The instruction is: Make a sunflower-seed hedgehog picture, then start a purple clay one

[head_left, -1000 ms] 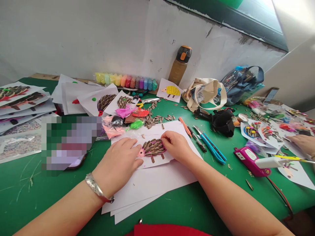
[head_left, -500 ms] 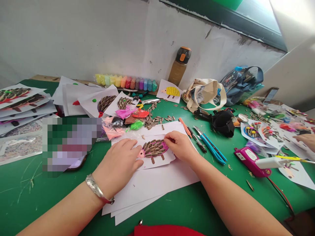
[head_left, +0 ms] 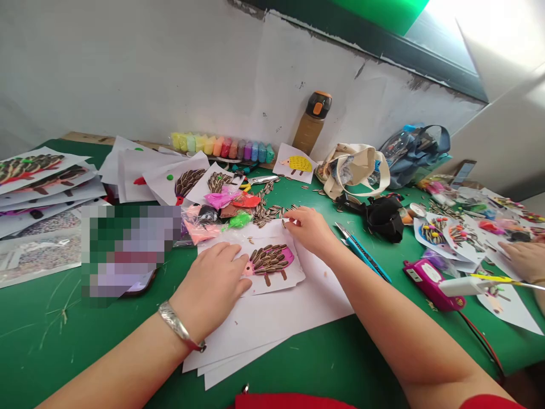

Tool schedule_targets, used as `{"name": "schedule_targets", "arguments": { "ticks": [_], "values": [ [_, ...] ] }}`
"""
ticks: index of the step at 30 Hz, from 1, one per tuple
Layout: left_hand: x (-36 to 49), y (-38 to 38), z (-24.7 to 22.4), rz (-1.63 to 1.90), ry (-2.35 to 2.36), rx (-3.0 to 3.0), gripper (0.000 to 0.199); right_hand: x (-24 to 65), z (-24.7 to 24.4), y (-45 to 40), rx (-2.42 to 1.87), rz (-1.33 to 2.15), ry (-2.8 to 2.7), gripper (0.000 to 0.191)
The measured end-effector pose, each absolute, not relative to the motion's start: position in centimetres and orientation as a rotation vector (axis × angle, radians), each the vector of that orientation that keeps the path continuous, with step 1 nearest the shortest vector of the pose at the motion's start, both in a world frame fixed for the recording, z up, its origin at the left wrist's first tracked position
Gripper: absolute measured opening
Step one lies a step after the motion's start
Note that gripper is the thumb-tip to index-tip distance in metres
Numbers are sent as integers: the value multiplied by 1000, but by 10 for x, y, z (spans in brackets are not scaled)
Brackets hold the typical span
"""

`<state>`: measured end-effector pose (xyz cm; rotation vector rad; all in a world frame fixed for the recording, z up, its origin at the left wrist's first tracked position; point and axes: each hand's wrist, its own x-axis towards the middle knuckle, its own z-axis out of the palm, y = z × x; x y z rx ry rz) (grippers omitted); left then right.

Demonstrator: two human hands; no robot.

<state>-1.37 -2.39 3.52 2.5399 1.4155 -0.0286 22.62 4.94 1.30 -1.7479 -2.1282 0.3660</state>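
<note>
My left hand (head_left: 217, 278) lies flat on the left side of a paper picture (head_left: 238, 287), fingers stretched out and a little apart. The picture shows a hedgehog (head_left: 269, 258) with a pink clay body, brown legs and rows of striped sunflower seeds pressed over its back. Some pink clay at its right end is bare. Above the picture's upper right edge, my right hand (head_left: 310, 229) pinches what looks like a sunflower seed (head_left: 284, 223) between thumb and forefinger. Just beyond it lies a loose pile of sunflower seeds (head_left: 264, 213). White sheets (head_left: 272, 324) are stacked under the picture.
Coloured clay packets (head_left: 221, 204) lie behind my left hand. A blue cutter (head_left: 361, 250) and a magenta glue gun-like device (head_left: 434, 284) are at right, with a co-worker's hand (head_left: 523, 258) beyond. A bottle (head_left: 310, 122) and a cloth bag (head_left: 355, 170) stand at the back.
My right hand has moved from the hedgehog's right end up and away, to the near edge of the seed pile. My left hand stays on the paper. The view has shifted slightly.
</note>
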Motion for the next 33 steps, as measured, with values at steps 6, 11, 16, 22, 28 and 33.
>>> {"name": "schedule_targets", "arguments": {
  "ticks": [6, 11, 16, 22, 28, 33],
  "values": [
    [-14, -25, 36, -27, 1415, 2525, 17, 225, 4, 62, -1742, 389, -2234, 26],
    [-14, -24, 35, -20, 1409, 2528, 18, 233, 7, 41, -1713, 378, -2143, 28],
    [-15, -24, 32, 4, 1409, 2542, 18, 235, 16, 6, -1601, 719, -1934, 14],
    [-14, -24, 33, -6, 1411, 2555, 17, 230, 13, -4, -1628, 919, -1824, 14],
    [-14, -24, 31, -2, 1410, 2558, 17, 232, 9, -1, -1614, 906, -1883, 13],
    [-15, -24, 30, -2, 1409, 2561, 18, 236, 8, 0, -1595, 789, -2047, 17]
  ]
}}
